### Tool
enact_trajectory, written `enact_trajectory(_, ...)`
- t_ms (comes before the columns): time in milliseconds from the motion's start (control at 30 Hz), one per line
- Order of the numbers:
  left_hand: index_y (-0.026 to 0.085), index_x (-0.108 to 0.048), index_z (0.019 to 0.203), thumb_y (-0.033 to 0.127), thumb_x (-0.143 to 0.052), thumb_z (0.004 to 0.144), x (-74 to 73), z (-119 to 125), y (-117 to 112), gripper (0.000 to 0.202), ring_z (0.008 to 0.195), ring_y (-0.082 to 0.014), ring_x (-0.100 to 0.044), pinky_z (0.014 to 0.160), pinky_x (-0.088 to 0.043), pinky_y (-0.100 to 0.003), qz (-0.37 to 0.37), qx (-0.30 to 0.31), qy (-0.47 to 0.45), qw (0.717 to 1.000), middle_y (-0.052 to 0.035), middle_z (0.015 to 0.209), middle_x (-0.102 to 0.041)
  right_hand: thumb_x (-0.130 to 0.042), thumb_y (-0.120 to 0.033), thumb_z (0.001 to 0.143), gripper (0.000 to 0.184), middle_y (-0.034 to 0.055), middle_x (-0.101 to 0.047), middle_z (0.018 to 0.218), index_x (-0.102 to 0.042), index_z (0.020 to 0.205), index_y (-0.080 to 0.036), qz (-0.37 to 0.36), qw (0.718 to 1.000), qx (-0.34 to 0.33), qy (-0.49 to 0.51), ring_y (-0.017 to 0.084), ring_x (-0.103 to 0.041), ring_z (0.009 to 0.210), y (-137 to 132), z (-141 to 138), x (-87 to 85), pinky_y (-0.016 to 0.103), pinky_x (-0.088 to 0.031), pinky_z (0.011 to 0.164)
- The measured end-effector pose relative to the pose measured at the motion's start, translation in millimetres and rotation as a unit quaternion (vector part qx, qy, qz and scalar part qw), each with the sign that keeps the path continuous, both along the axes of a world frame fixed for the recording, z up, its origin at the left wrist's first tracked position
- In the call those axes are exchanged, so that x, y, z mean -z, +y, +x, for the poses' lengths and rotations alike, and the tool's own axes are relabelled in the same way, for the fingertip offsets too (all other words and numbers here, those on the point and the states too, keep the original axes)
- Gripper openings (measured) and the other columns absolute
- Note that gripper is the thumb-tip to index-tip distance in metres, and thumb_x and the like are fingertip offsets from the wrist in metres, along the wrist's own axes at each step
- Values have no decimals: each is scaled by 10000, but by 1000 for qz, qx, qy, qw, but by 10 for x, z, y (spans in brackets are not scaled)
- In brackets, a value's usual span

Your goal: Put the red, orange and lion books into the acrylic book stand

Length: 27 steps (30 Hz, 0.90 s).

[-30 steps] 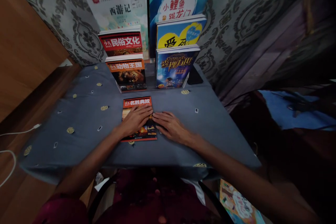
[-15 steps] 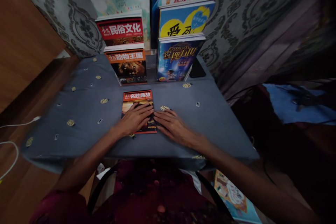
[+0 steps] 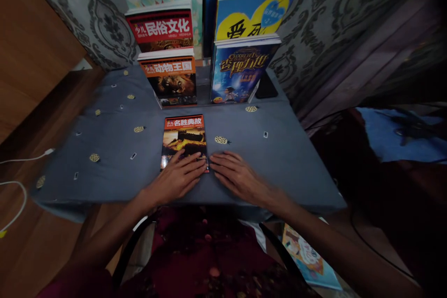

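A red-and-orange book (image 3: 184,137) lies flat on the grey-blue tablecloth (image 3: 104,167), cover up. My left hand (image 3: 178,178) rests open and flat, its fingertips over the book's near edge. My right hand (image 3: 237,178) lies open and flat on the cloth just right of the book, fingertips near the book's lower right corner. Neither hand grips anything.
Upright books stand in tiered rows at the table's back: a lion-cover book (image 3: 171,81), a red one (image 3: 161,30) behind it, a dark blue one (image 3: 240,73) and a blue-yellow one (image 3: 253,16). A dark phone (image 3: 266,88) leans beside them. A white cable (image 3: 21,167) runs at left. A picture book (image 3: 307,258) lies on the floor.
Both hands have slid back toward me, off most of the book, uncovering its cover picture. The book stays in place on the cloth.
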<state>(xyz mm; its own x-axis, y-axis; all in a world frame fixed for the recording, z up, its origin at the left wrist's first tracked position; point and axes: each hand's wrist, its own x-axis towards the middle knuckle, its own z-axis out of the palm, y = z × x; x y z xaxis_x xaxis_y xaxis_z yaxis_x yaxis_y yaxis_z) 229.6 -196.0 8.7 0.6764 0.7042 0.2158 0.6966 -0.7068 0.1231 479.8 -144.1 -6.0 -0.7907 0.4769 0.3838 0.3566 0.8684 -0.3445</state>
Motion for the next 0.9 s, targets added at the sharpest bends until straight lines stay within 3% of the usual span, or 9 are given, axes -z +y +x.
enact_trajectory(267,197,-518,1411,191,-444,1023,63,-74,-201,395,1428,-230,-433,1212,-258,-548,17,-36,6,999,-70,1424,-598,-446,-168,994,379,104,-667,1337,-606,1335,-207,-17,999,-34,-8,231,-600,1270,-93,-59,-1,530,-463,1096)
enact_trajectory(500,221,-532,1414,160,-470,1001,20,-540,-442,422,1397,-232,-475,1204,-279,-539,42,-75,-7,996,-74,1386,-629,-445,-181,1000,375,90,-659,1351,-595,1342,-213,-11,999,-42,-3,233,-585,1287,-71,-29,79,558,-442,1105)
enact_trajectory(667,238,-558,1393,162,-502,985,37,-798,-605,419,1328,-237,-547,1172,-340,-517,66,-122,-30,990,-68,1336,-665,-461,-195,997,355,94,-699,1284,-628,1309,-214,-6,1000,-27,2,261,-585,1284,-82,-55,28,586,-440,1102)
enact_trajectory(800,231,-535,1416,154,-502,981,71,-785,-649,443,1254,-229,-604,1109,-426,-474,82,-137,-53,986,-88,1310,-677,-439,-219,1011,352,119,-669,1328,-632,1304,-181,-16,998,-63,-14,257,-571,1304,-125,-281,-100,574,-424,1126)
enact_trajectory(900,216,-526,1424,143,-476,982,99,-730,-647,451,1216,-226,-626,1081,-458,-455,94,-136,-73,983,-98,1268,-697,-467,-271,1017,414,128,-564,1456,-540,1410,-162,-37,992,-113,-49,234,-476,1397,-164,-570,-195,508,-368,1185)
